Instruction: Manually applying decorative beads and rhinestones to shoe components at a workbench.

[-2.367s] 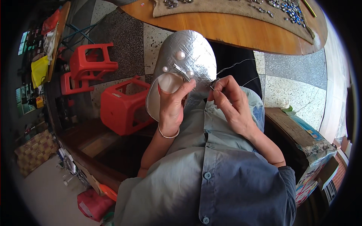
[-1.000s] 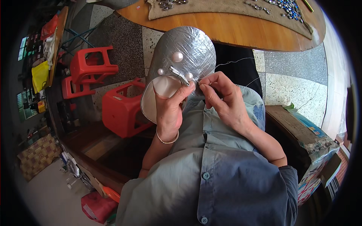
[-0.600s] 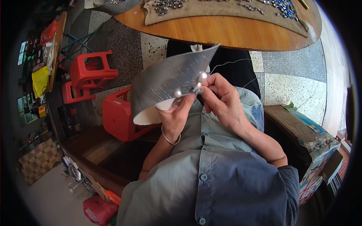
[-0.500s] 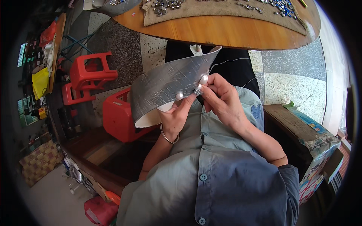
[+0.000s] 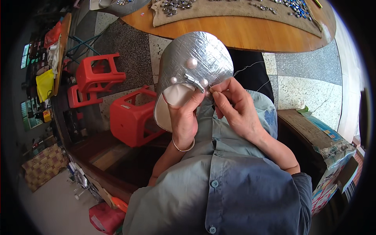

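Observation:
A shiny silver curved piece with a white lining is held in front of my chest. Several pearl-like beads, including a larger one, and a narrow metallic ornament sit on its face. My left hand grips the lower edge, thumb on the silver face beside the ornament and fingers hidden inside. At the right part of that edge, my right hand is closed in a pinch near a small pearl bead; what lies between its fingertips is too small to make out. A thin pale thread curves out above it.
A wooden table ahead bears a brown cloth with metallic and blue stones. Another silver piece lies far left. Red plastic stools stand left. A worn, covered box is at my right.
The silver piece has turned so its beaded face points up toward me, and the ornament now shows fully. My left thumb has shifted onto that face. My right hand still pinches near the edge.

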`<state>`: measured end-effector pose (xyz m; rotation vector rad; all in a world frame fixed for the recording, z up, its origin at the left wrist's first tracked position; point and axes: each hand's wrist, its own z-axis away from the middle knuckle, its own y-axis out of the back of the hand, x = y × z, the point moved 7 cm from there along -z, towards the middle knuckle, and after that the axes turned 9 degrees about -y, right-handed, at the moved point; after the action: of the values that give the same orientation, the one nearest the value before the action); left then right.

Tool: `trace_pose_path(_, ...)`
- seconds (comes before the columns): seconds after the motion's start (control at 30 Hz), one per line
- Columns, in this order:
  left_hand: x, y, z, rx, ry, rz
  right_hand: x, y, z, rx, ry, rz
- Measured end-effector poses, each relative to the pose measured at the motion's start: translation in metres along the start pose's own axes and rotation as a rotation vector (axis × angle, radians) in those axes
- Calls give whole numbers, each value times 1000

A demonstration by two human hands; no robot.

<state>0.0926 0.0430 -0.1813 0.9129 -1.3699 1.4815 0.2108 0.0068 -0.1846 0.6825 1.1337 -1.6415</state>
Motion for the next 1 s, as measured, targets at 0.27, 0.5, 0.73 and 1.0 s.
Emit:
trace_pose_path(0.27, 2, 21, -11, 130, -21, 74, 9, 3, 11, -14, -78, 25)
trace_pose_path(0.5, 2, 11, -5, 85, 19, 73, -1, 0, 5, -10, -29, 24)
trace_pose_path(0.73, -4, 11, -2, 76, 34, 68, -1, -1, -1, -12, -33, 39)
trace_pose_path(1.0, -1, 8, 0, 84, 13, 59, 2, 0, -3, -8, -16, 12)
